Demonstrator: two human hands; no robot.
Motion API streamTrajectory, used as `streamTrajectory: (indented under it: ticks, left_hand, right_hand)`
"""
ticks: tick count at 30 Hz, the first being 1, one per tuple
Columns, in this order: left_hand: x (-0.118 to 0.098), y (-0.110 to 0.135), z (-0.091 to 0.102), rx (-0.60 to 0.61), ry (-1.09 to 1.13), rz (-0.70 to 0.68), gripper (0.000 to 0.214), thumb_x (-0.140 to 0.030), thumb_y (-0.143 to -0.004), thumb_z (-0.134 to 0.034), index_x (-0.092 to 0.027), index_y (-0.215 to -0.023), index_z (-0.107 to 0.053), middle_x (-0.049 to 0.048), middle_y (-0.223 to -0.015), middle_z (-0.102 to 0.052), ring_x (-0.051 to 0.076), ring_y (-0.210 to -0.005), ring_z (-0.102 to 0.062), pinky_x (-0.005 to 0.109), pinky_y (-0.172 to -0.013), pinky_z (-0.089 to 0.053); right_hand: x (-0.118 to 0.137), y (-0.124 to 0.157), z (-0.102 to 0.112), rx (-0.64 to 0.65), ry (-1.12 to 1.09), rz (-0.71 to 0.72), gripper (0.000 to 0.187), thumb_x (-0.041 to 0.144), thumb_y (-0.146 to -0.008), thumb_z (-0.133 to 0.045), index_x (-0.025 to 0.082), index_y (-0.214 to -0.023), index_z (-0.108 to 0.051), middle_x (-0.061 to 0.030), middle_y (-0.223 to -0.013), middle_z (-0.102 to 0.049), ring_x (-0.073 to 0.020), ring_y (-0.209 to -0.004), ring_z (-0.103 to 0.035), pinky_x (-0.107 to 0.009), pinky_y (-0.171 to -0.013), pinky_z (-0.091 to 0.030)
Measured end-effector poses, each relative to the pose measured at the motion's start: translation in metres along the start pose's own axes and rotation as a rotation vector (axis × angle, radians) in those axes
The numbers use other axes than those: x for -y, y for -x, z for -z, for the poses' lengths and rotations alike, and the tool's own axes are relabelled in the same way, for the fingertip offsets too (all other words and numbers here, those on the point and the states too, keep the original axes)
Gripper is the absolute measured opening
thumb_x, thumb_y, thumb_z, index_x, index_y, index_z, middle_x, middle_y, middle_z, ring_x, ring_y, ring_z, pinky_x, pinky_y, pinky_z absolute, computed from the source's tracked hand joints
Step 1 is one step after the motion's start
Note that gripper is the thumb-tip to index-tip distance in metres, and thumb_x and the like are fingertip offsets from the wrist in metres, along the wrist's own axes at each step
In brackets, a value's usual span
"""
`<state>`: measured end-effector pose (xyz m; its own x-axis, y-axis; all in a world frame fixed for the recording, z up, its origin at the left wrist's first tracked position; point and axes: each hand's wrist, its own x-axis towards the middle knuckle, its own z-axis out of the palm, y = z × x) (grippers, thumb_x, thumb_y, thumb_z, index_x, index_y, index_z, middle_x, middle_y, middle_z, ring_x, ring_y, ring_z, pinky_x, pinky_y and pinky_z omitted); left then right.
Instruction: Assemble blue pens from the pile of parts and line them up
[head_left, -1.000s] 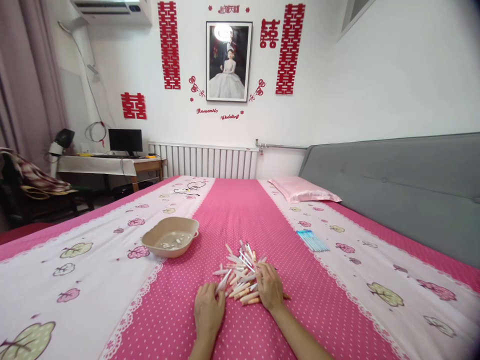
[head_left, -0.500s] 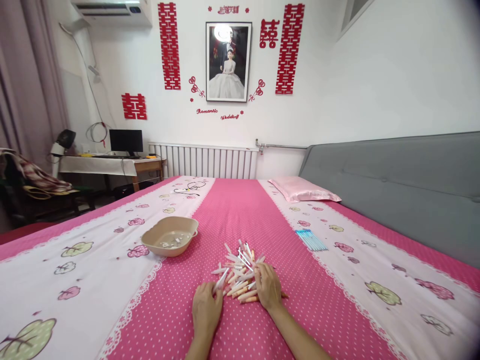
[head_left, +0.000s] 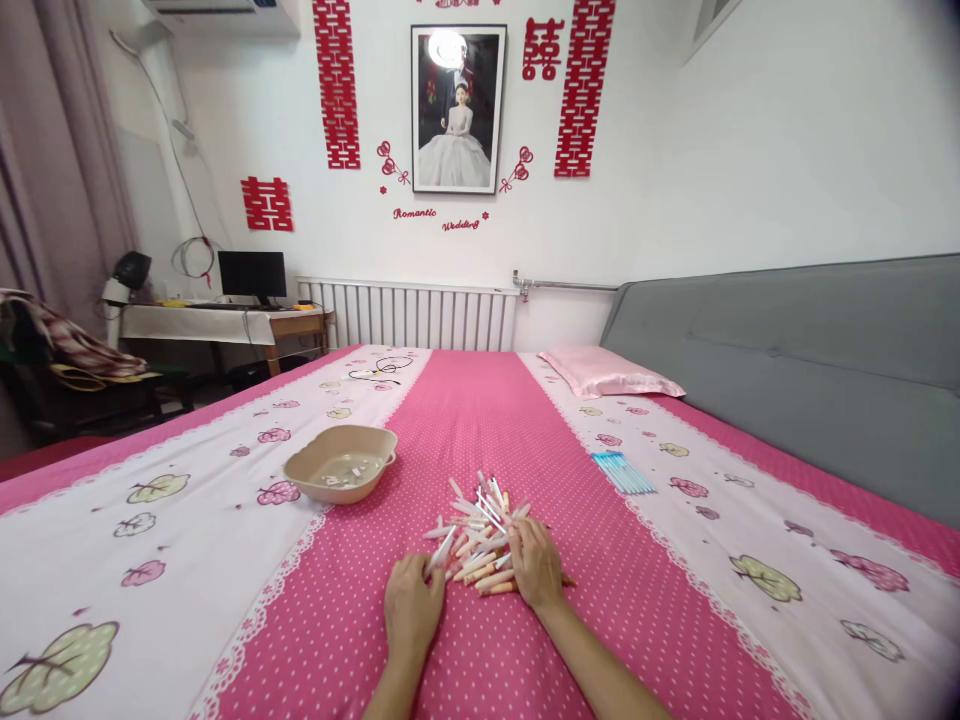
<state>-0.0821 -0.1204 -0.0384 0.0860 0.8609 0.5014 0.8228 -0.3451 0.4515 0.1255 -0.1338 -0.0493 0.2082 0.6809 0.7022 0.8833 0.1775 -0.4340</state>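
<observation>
A heap of several pink, orange and white pens [head_left: 475, 530] lies on the pink dotted strip of the bedspread [head_left: 480, 420]. My left hand [head_left: 412, 606] rests palm down at the heap's near left edge, fingers together, with a white pen between its fingertips. My right hand [head_left: 537, 566] lies on the heap's right side, fingers curled over the pens. A beige basin [head_left: 342, 464] holding small white pieces sits to the left of the heap.
A bundle of blue pens [head_left: 623, 472] lies to the right. A pink pillow [head_left: 609, 372] sits by the grey headboard [head_left: 810, 360]. A cable [head_left: 379, 370] lies further up the bed. A desk with a monitor [head_left: 251, 275] and a radiator stand at the far wall.
The view tilted slightly downward. Both hands stay at the pen heap and barely shift.
</observation>
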Motion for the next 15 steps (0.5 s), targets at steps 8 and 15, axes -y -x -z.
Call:
streamTrajectory:
  ticks: [8, 15]
  left_hand:
    - [-0.0048, -0.0005, 0.0017, -0.002, -0.022, 0.01, 0.021, -0.026, -0.079, -0.043, -0.018, -0.062, -0.052, 0.0045, -0.067, -0.058, 0.019, -0.07, -0.052, 0.028, -0.064, -0.035]
    - [-0.0072, 0.0007, 0.0018, 0.005, -0.021, 0.007, 0.022, -0.027, -0.08, -0.043, -0.018, -0.063, -0.052, 0.0037, -0.066, -0.058, 0.018, -0.07, -0.051, 0.027, -0.064, -0.035]
  right_hand:
    - [0.0006, 0.0005, 0.0032, 0.013, -0.005, -0.011, 0.027, 0.025, -0.092, -0.031, 0.018, -0.089, -0.057, -0.0067, -0.09, -0.061, -0.0189, -0.085, -0.051, -0.03, -0.076, -0.039]
    - [-0.0003, 0.0009, 0.005, 0.019, -0.002, 0.004, 0.03, 0.027, -0.092, -0.03, 0.017, -0.087, -0.058, -0.0073, -0.088, -0.061, -0.0193, -0.085, -0.051, -0.03, -0.075, -0.039]
